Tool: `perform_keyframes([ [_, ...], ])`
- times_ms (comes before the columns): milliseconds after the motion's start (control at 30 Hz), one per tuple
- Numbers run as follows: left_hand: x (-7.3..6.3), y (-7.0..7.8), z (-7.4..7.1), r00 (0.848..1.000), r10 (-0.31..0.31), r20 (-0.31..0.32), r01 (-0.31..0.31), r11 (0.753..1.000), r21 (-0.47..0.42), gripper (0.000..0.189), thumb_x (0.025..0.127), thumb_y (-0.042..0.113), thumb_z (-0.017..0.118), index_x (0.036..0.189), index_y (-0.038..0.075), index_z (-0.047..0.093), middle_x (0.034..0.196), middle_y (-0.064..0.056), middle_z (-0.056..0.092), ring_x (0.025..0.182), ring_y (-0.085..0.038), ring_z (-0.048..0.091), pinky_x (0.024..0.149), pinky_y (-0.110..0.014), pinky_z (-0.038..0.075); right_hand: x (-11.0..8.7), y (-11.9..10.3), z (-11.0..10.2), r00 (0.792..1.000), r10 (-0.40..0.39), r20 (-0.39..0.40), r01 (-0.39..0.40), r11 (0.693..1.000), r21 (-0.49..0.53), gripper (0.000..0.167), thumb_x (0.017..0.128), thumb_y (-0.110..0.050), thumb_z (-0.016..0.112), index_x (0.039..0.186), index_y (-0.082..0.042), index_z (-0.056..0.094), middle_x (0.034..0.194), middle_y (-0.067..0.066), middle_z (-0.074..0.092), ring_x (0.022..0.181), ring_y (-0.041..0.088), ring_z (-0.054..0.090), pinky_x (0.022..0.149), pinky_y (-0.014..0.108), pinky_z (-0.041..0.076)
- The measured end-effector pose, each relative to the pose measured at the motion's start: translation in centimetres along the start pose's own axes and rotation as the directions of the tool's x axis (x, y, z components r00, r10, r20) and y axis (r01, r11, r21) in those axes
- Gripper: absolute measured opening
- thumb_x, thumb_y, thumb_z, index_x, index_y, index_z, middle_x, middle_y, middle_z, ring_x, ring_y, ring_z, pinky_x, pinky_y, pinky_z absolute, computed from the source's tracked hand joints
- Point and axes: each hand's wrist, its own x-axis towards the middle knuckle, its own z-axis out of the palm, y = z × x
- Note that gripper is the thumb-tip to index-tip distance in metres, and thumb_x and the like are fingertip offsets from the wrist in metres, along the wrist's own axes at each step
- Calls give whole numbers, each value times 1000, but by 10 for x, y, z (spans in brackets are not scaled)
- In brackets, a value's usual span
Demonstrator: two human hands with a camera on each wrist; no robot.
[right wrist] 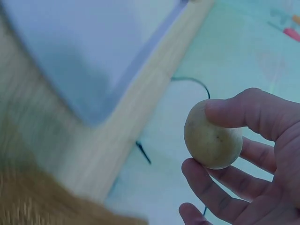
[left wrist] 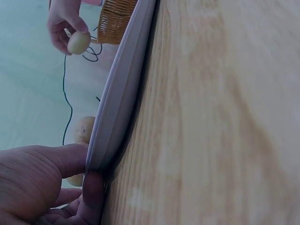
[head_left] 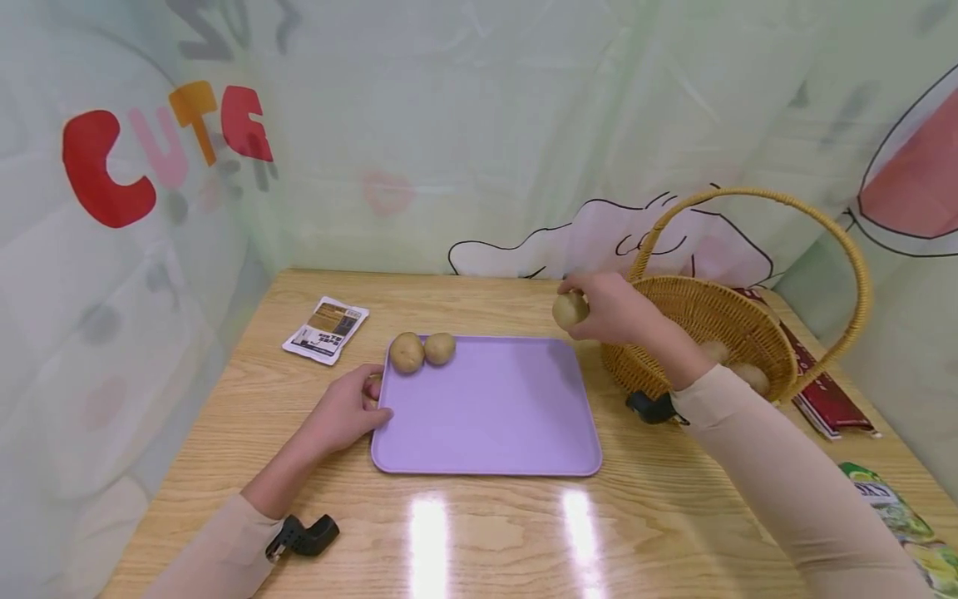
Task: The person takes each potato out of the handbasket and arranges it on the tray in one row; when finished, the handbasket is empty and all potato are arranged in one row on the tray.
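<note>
Left hand (head_left: 350, 409): pinches the lilac tray (head_left: 494, 416) at nine o'clock, I judge to steady it.
Right hand (head_left: 612, 308): thumb and fingers grip one potato (head_left: 570, 310), tray's one o'clock, presumably against slipping.
Paired potatoes (head_left: 407, 353): on tray, ten o'clock.
Wicker basket (head_left: 711, 312): two o'clock, holding more potatoes (head_left: 751, 378).

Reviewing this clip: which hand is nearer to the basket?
The right. The right hand is beside the basket, at its left side, holding a potato. The left hand grips the far-side left edge of the tray, which lies between it and the basket.
</note>
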Motion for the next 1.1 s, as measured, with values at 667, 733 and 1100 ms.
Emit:
perform_keyframes([
  [667,1,1,0,1000,-15,-8,15,1000,5,68,78,5,74,138,-6,44,92,-7,57,72,-14,57,66,-29,51,49,-57,75,992,-88,89,80,992,96,50,70,-16,76,118,-5,66,104,8,66,92,24,58,81,37,47],
  [733,1,2,0,1000,-13,-8,13,1000,5,68,78,4,74,138,-7,44,92,-8,57,72,-13,57,66,-29,51,53,-61,83,990,-93,105,83,991,102,51,71,-17,76,119,-5,66,104,8,66,94,24,59,82,37,48],
  [1100,2,0,0,1000,-12,-5,12,1000,13,67,79,3,73,138,-7,43,92,-8,56,71,-13,57,64,-28,51,59,-70,101,989,-51,137,36,993,110,58,72,-15,77,126,-2,62,116,10,65,102,24,57,89,39,47],
])
